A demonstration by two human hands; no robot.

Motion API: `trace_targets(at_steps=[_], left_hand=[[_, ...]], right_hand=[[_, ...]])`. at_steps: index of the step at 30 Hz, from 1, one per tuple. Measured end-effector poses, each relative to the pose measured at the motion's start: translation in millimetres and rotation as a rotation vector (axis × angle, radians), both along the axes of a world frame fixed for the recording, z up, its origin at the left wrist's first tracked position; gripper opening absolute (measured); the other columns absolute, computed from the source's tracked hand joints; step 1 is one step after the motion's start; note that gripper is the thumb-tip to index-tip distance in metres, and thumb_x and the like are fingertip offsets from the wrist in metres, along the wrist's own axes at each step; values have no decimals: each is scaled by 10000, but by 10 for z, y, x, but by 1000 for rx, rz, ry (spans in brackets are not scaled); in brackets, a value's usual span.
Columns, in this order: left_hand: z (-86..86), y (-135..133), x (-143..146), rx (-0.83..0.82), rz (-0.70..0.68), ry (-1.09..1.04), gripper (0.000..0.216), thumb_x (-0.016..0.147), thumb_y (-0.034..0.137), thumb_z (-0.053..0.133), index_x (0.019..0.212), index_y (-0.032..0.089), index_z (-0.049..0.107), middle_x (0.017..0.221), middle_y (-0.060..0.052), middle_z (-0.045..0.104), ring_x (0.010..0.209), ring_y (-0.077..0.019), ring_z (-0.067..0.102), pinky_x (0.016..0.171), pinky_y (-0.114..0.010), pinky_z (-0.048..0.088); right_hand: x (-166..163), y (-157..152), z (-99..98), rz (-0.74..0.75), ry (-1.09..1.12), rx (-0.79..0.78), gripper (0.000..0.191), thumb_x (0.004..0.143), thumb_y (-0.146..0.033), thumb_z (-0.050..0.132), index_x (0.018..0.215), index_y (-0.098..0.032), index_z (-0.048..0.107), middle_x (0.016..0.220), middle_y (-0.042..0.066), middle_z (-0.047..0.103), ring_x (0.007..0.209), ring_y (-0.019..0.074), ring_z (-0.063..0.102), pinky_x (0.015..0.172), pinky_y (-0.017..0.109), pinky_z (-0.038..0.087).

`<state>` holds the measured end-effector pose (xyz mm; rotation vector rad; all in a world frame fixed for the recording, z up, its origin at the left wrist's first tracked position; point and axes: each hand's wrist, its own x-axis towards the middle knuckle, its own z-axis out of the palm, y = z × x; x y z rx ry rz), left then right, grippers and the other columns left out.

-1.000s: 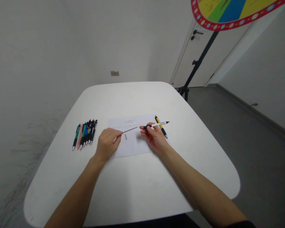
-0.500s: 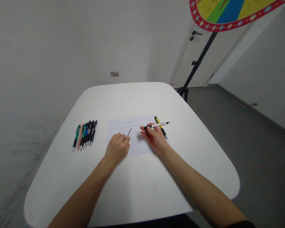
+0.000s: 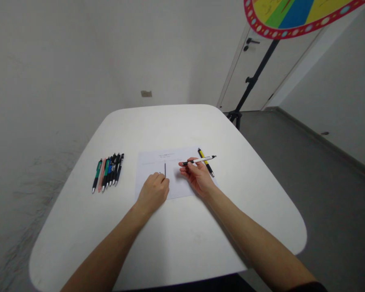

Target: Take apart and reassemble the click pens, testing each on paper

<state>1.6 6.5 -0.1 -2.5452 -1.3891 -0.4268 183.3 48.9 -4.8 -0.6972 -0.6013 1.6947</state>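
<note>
Nearest, dark cloth [image 3: 200, 284] shows along the bottom, and two bare forearms reach over the white surface [image 3: 182, 243]. The left hand [image 3: 153, 187] lies low over the near part of a sheet of paper [image 3: 182, 187], palm down and fingers curled under; a thin dark rod [image 3: 165, 168] runs out ahead of its fingertips, over the sheet, pointing away. The fingertips are hidden, so I cannot tell whether they grip the rod or merely touch it. The right hand [image 3: 199, 178], well apart from the left, is turned palm up with thumb and fingers pinched on a white pen [image 3: 202, 159], held aslant over the sheet's right side. The step in hand looks like managing the rod on the left while the pen is kept steady on the right; I judge that the next move calls for light fingertips and a quiet right wrist. Just behind the white pen, a yellow-and-black pen [image 3: 209, 166] lies at the sheet's right edge. Off to the left, well apart, a row of pens [image 3: 106, 174] lies side by side. Farthest back are the pale wall [image 3: 94, 61], a door [image 3: 292, 69] and a colourful wheel [image 3: 295, 14] on a black stand [image 3: 255, 79].
</note>
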Motion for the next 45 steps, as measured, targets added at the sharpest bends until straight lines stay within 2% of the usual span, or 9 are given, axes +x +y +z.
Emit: trace_targets(at_steps=[11, 13, 16, 19, 23, 29, 36, 45], left_hand=[[14, -4, 4, 25, 12, -74, 137, 880, 178, 538, 774, 169, 624, 765, -76, 635, 757, -222, 564, 678, -363, 458], [40, 2, -27, 57, 41, -170, 83, 872, 196, 557, 881, 173, 636, 812, -74, 655, 793, -226, 577, 704, -369, 470], [85, 20, -88, 131, 63, -397, 198, 861, 199, 575, 1055, 172, 601, 964, -88, 674, 909, -237, 590, 802, -391, 489], [109, 37, -123, 167, 30, -561, 282, 848, 218, 606, 1124, 182, 565, 1044, -86, 669, 980, -234, 595, 867, -405, 491], [102, 44, -92, 149, -62, -637, 269, 829, 262, 667, 1079, 202, 587, 996, -63, 688, 939, -213, 617, 829, -375, 510], [112, 45, -23, 146, -186, -684, 95, 853, 199, 641, 948, 200, 641, 842, -36, 712, 808, -172, 621, 744, -323, 512], [121, 35, -6, 170, -168, -689, 39, 855, 194, 640, 888, 189, 660, 785, -31, 716, 749, -160, 616, 690, -304, 509], [112, 33, -60, 157, -74, -709, 50, 849, 179, 628, 873, 194, 669, 789, -26, 714, 766, -160, 628, 711, -305, 514]], right_hand=[[3, -14, 12, 11, -35, 18, 322, 678, -268, 823, 879, -206, 580, 830, 46, 750, 641, 123, 689, 619, 229, 577], [-2, -30, 29, 21, -56, 11, 338, 660, -285, 835, 877, -210, 587, 833, 41, 750, 650, 127, 689, 626, 240, 575], [-21, -54, 49, 31, -88, 13, 346, 617, -305, 855, 841, -205, 611, 825, 25, 745, 660, 129, 687, 646, 251, 568], [-52, -82, 61, 58, -110, 21, 332, 574, -286, 871, 795, -185, 645, 749, 2, 721, 631, 116, 662, 655, 249, 550], [-108, -131, 60, 132, -139, 14, 314, 550, -252, 867, 788, -188, 672, 695, -12, 705, 604, 110, 633, 646, 257, 517], [-181, -177, 25, 199, -172, 47, 313, 528, -249, 871, 783, -193, 699, 692, -12, 701, 623, 121, 628, 649, 265, 503], [-164, -158, 53, 214, -121, 62, 342, 671, -465, 785, 812, -159, 725, 659, 23, 678, 637, 130, 622, 637, 266, 513], [-69, -64, 54, 36, -61, -58, 228, 707, -350, 792, 782, -156, 697, 654, 16, 653, 609, 110, 620, 610, 227, 549]])
